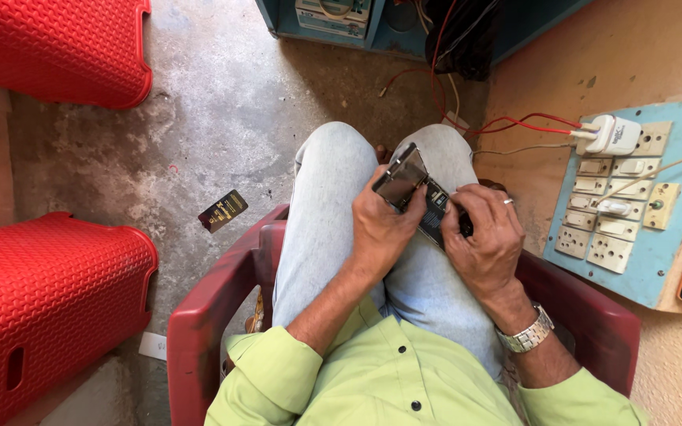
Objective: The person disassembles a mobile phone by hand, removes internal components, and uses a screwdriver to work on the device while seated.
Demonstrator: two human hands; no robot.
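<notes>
Two red stools stand at the left, one at the top (65,47) and one lower down (41,308), on a grey floor (222,110). A small black card (223,211) lies on that floor, just left of a red chair (222,292). The person sits in the chair in pale jeans (325,221) and a green shirt (372,379).

Over the lap, the left hand (380,229) has its fingers closed around a phone (424,201), which is opened up with its dark insides showing; a shiny metal plate (399,183) tilts up from its upper end beside the thumb. The right hand (483,237), with a ring and a metal watch (526,335), grips the phone's lower right end, its fingers curled and pressing on the dark inner part.

On the right wall a blue switchboard (657,260) carries switches and sockets. A white charger (613,136) is plugged in at its top, and red wires (515,122) run from there towards the top of the view.
</notes>
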